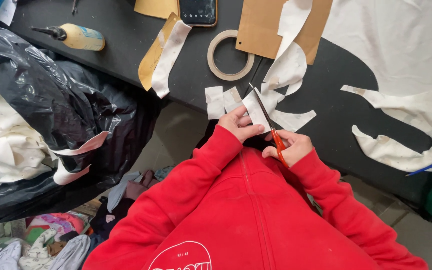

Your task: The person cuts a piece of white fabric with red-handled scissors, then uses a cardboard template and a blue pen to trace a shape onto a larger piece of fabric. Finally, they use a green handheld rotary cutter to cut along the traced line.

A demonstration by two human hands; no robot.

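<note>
My left hand [238,122] pinches a small white fabric piece [255,111] at the near edge of the black table [126,40]. My right hand [292,146] grips orange-handled scissors [268,125], whose blades run up across the fabric piece. Both arms wear red sleeves. More white fabric scraps [222,101] lie on the table just left of my left hand, and a long curved white strip [288,65] stretches away behind the scissors.
A tape ring [230,55], a phone [197,12], brown card patterns [263,27] and a glue bottle [76,36] lie on the table. White cloth [406,50] covers the right side. A black bag [51,115] of white scraps stands left; clothes lie on the floor.
</note>
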